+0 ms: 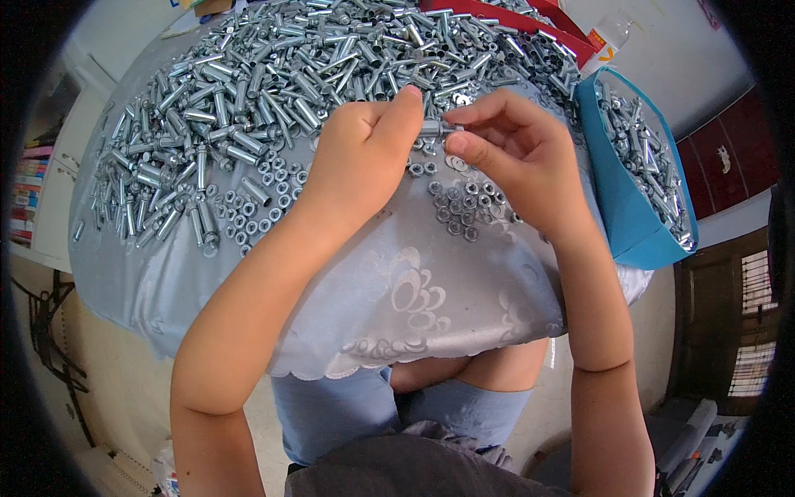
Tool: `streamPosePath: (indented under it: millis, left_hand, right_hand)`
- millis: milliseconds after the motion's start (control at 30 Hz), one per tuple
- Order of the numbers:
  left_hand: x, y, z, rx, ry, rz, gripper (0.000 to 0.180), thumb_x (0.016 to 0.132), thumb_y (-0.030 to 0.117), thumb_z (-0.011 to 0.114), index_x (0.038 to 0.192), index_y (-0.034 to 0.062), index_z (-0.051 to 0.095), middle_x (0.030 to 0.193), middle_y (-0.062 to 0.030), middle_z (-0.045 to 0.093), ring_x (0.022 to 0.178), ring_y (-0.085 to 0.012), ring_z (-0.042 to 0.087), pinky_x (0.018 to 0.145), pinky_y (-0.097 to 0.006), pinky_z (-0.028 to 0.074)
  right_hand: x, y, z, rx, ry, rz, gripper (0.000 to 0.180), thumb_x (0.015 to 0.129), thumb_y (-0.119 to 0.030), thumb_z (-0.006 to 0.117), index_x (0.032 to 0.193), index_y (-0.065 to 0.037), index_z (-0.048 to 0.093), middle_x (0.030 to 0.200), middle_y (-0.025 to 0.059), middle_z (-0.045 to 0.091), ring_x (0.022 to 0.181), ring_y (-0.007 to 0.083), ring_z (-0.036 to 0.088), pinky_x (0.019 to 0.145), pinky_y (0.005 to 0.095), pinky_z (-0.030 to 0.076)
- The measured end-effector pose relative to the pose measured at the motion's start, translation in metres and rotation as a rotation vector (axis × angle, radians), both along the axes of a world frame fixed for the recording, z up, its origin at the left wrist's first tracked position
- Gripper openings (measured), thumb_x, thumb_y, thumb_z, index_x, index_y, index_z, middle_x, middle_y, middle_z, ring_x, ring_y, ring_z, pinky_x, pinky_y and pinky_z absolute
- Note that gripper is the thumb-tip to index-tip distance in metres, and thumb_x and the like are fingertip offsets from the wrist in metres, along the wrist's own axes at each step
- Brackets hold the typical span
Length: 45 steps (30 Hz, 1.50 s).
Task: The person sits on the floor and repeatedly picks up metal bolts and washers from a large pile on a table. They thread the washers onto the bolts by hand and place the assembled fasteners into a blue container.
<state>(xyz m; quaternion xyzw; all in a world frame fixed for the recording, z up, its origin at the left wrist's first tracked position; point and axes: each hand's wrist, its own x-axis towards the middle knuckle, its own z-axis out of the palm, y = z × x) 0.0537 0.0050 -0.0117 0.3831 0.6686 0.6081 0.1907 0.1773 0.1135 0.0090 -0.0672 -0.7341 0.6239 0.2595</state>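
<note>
Two hands meet above the table, as I see remotely. The left hand [368,149] is closed around a metal sleeve [432,128], probably for steadiness; the right hand [526,157] has fingertips around its end, whether gripping I cannot tell.

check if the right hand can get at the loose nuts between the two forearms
Probably yes: the nuts lie close to the right hand, mostly uncovered on the tablecloth. It is busy at the end of the metal piece in the left hand, though, so it would have to leave that first.
</note>
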Motion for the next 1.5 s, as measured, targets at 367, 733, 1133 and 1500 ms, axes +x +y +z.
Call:
streamPosePath:
  millis: [367, 733, 1133, 1500]
  left_hand:
    - [-0.001, 0.0, 0.001, -0.048, -0.141, -0.116, 0.048, 0.085, 0.039, 0.045, 0.052, 0.0039, 0.047, 0.05, 0.0041, 0.039, 0.05, -0.006, 0.034, 0.047, -0.025, 0.029]
    - [-0.004, 0.0, 0.005, -0.051, -0.204, -0.068, 0.049, 0.083, 0.042, 0.048, 0.053, 0.0035, 0.049, 0.051, 0.0027, 0.043, 0.051, -0.0072, 0.037, 0.05, -0.025, 0.03]
    - [-0.005, 0.002, 0.003, -0.07, -0.222, -0.064, 0.048, 0.083, 0.042, 0.048, 0.053, 0.0044, 0.049, 0.052, 0.0034, 0.042, 0.051, -0.0063, 0.036, 0.048, -0.024, 0.029]
    - [-0.006, 0.001, 0.003, -0.094, -0.188, -0.102, 0.05, 0.083, 0.044, 0.049, 0.053, 0.0039, 0.05, 0.053, 0.0034, 0.043, 0.053, -0.0065, 0.037, 0.05, -0.024, 0.029]
  right_hand:
    - [0.003, 0.014, 0.0, -0.011, -0.273, 0.069, 0.026, 0.079, -0.017, 0.064, 0.094, 0.003, 0.057, 0.082, 0.0068, 0.06, 0.069, 0.0071, 0.054, 0.059, 0.0201, 0.042]
    - [0.003, 0.004, -0.002, 0.186, -0.03, -0.011, 0.031, 0.073, -0.013, 0.068, 0.099, -0.003, 0.053, 0.083, 0.0003, 0.055, 0.06, 0.0025, 0.048, 0.053, 0.0172, 0.037]
    - [0.006, 0.011, 0.004, 0.127, -0.179, -0.045, 0.026, 0.074, -0.014, 0.068, 0.095, -0.004, 0.056, 0.073, -0.0021, 0.054, 0.055, 0.0007, 0.043, 0.049, 0.0159, 0.033]
    - [0.007, 0.017, -0.001, 0.299, -0.24, -0.049, 0.024, 0.072, -0.009, 0.067, 0.094, -0.006, 0.058, 0.072, -0.0039, 0.051, 0.053, 0.001, 0.041, 0.047, 0.0164, 0.031]
